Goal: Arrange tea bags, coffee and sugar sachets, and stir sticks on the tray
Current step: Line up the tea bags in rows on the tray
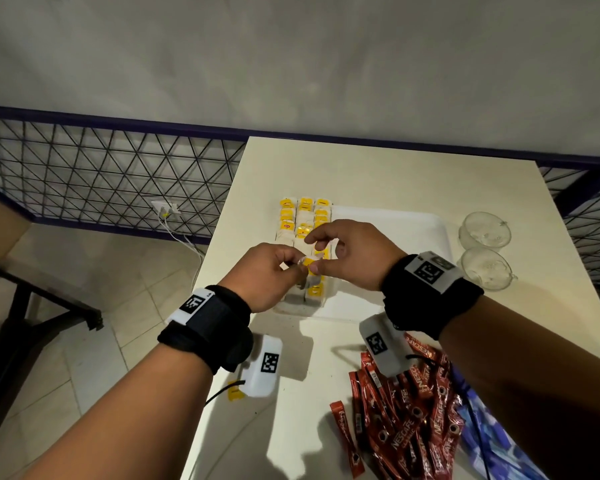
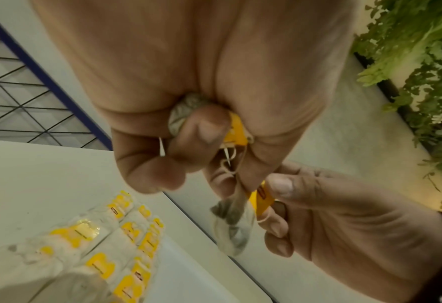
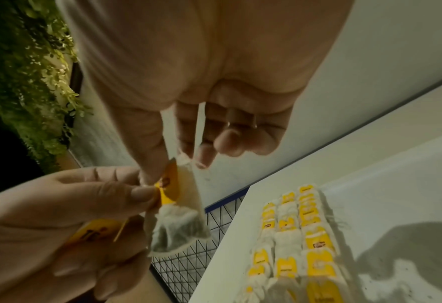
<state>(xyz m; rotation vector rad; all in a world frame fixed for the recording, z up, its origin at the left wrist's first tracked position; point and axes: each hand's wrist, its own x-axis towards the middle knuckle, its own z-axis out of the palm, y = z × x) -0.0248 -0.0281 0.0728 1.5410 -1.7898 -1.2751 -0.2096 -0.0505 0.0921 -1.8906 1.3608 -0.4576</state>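
Observation:
Three rows of tea bags [image 1: 305, 216] with yellow tags lie along the left side of the white tray [image 1: 395, 230]. Both hands hover just above those rows. My left hand [image 1: 290, 265] keeps a crumpled tea bag [image 2: 186, 110] curled in its palm. My right hand [image 1: 321, 247] pinches the yellow tag [image 3: 170, 184] of a second tea bag [image 3: 180, 227], which hangs below thumb and forefinger. The left fingertips [image 3: 136, 192] touch that same tag. A heap of red coffee sachets [image 1: 406, 420] lies on the table near me, at the right.
Two empty glass cups [image 1: 484, 230] [image 1: 487, 268] stand right of the tray. A blue patterned packet [image 1: 471, 431] lies beside the sachets. A loose yellow tag [image 1: 234, 393] sits near the table's left edge. Beyond that edge are the floor and a wire fence [image 1: 101, 178].

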